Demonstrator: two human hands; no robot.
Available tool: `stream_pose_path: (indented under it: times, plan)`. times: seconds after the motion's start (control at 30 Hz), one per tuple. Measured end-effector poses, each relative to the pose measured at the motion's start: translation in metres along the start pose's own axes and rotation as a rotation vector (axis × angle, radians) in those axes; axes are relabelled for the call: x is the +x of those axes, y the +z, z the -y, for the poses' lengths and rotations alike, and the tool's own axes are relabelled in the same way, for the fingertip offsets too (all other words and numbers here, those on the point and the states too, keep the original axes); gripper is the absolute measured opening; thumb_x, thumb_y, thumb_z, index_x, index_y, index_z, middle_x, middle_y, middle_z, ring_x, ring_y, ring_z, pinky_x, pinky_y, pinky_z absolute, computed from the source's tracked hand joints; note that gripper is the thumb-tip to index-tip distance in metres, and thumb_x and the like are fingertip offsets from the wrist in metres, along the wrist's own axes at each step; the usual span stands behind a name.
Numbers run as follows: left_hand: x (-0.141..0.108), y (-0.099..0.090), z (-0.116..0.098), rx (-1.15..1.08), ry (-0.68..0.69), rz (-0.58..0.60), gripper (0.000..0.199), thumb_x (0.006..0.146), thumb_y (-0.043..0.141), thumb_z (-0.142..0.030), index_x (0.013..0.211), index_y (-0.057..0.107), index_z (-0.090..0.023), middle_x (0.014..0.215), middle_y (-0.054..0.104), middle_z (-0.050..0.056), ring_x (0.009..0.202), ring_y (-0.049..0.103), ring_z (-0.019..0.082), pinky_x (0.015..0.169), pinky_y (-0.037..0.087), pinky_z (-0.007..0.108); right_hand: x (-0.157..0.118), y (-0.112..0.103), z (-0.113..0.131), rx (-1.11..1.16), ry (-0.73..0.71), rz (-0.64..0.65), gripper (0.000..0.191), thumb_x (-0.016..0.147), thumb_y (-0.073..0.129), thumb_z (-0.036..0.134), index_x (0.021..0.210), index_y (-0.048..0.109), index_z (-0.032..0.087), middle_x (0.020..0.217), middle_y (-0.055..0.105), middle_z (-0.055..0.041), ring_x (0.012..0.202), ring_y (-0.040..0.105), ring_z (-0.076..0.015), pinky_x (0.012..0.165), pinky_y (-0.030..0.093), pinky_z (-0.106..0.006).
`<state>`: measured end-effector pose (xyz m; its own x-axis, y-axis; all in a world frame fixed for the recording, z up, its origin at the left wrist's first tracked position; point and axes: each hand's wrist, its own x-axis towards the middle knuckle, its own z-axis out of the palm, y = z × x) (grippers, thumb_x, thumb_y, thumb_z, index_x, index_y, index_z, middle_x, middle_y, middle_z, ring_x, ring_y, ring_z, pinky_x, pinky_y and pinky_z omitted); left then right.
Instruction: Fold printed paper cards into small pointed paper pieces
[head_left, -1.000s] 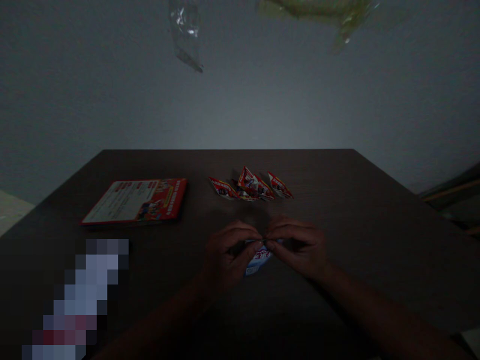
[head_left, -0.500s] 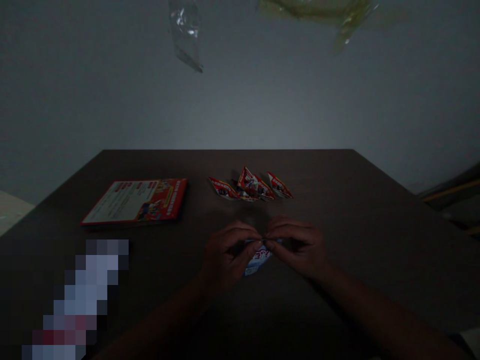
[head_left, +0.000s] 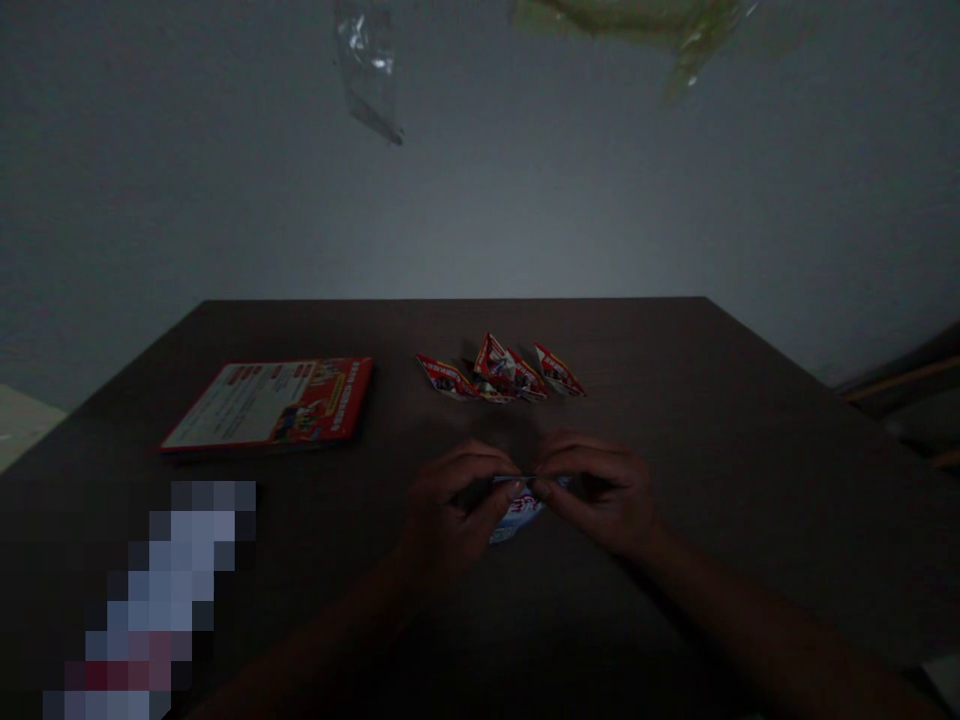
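Nearest, two bare forearms reach in over the dark counter [head_left: 750, 450], and at its near left lies a long, pale item [head_left: 172, 570] with a reddish patch, blurred into blocks so that its kind cannot be told. A little farther in, the left hand [head_left: 454, 505] and the right hand [head_left: 607, 495] meet over a small blue-and-white packet [head_left: 517, 512] with dark reddish lettering. Each grip is closed on the packet's upper edge, thumb against fingers, the two sets of fingertips just beside each other; the light is poor there, and they may be touching. The packet's lower part hangs below the thumbs.

Beyond the hands, to the left, a red-and-white printed board [head_left: 262, 405] lies flat. Straight ahead, some folded red wrappers [head_left: 495, 370] sit in a loose row, the rightmost slightly apart. Behind the counter rises a pale wall [head_left: 480, 190], with clear plastic [head_left: 373, 75] and a yellowish strip [head_left: 637, 22] high up.
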<state>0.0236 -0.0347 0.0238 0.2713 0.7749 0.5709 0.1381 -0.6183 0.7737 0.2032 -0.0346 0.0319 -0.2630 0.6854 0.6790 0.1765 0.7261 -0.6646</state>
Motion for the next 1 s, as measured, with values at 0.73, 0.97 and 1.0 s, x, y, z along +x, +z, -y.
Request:
stream_pose_path:
  times: [0.73, 0.97, 1.0]
  plan:
    - [0.002, 0.002, 0.004, -0.02, -0.223, 0.059, 0.006, 0.077, 0.063, -0.02, 0.078, 0.066, -0.015, 0.076, 0.066, 0.003, 0.069, 0.062, 0.013, 0.063, 0.049, 0.023, -0.015, -0.005, -0.025, 0.403, 0.595, -0.374, 0.007, 0.071, 0.073, 0.024, 0.076, 0.07, 0.021, 0.067, 0.064, 0.0012, 0.058, 0.056, -0.0115, 0.053, 0.045, -0.024]
    - [0.001, 0.001, 0.006, -0.04, -0.235, 0.077, 0.004, 0.076, 0.064, -0.018, 0.077, 0.065, -0.014, 0.074, 0.065, 0.002, 0.067, 0.061, 0.012, 0.061, 0.046, 0.021, -0.007, -0.002, -0.022, 0.589, 0.714, -0.508, 0.014, 0.063, 0.079, 0.026, 0.071, 0.07, 0.019, 0.058, 0.063, 0.0018, 0.05, 0.054, -0.0105, 0.048, 0.043, -0.024]
    - [0.001, 0.001, 0.006, -0.039, -0.239, 0.078, 0.005, 0.076, 0.065, -0.018, 0.078, 0.066, -0.014, 0.074, 0.065, 0.002, 0.068, 0.061, 0.012, 0.061, 0.046, 0.021, -0.006, -0.002, -0.021, 0.631, 0.726, -0.547, 0.015, 0.062, 0.079, 0.027, 0.07, 0.07, 0.019, 0.057, 0.063, 0.002, 0.049, 0.054, -0.0105, 0.048, 0.043, -0.024]
